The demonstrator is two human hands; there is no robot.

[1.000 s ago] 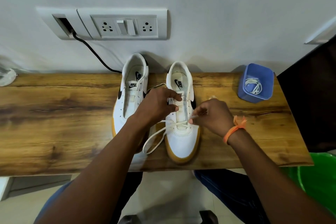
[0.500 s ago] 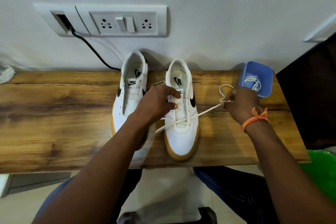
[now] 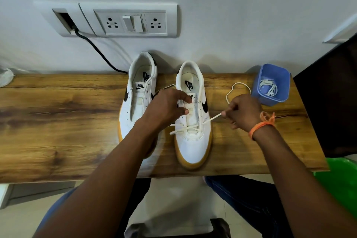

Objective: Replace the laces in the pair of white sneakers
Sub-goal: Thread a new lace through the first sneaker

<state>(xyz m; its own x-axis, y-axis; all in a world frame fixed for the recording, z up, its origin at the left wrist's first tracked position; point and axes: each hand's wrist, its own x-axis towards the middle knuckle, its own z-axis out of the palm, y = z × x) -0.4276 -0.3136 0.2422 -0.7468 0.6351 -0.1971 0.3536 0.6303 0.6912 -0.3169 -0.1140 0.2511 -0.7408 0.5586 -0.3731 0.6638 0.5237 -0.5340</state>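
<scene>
Since half a second ago the right hand [image 3: 242, 111] sits a little closer to the right sneaker [image 3: 193, 121], so the drawn lace [image 3: 211, 119] between them runs shorter; the left hand [image 3: 166, 109] has stayed put; the right hand's fingers are curled round the lace, pinching it just beside the shoe's outer side, with the spare end looping up behind the knuckles toward the counter's [image 3: 58, 121] back edge; the left hand's fingers curl over the tongue and eyelet rows of the right sneaker, gripping it; the lace crosses only the lowest eyelets near the toe; both sneakers stand side by side at the middle of the counter, heels at the back edge, toes toward the front edge; the left sneaker [image 3: 138, 102] shows bare eyelets; a blue tub [image 3: 273, 85] holding a white lace bundle [image 3: 268, 87] stands near the back right corner; an orange thread band [image 3: 260, 125] circles the right wrist.
</scene>
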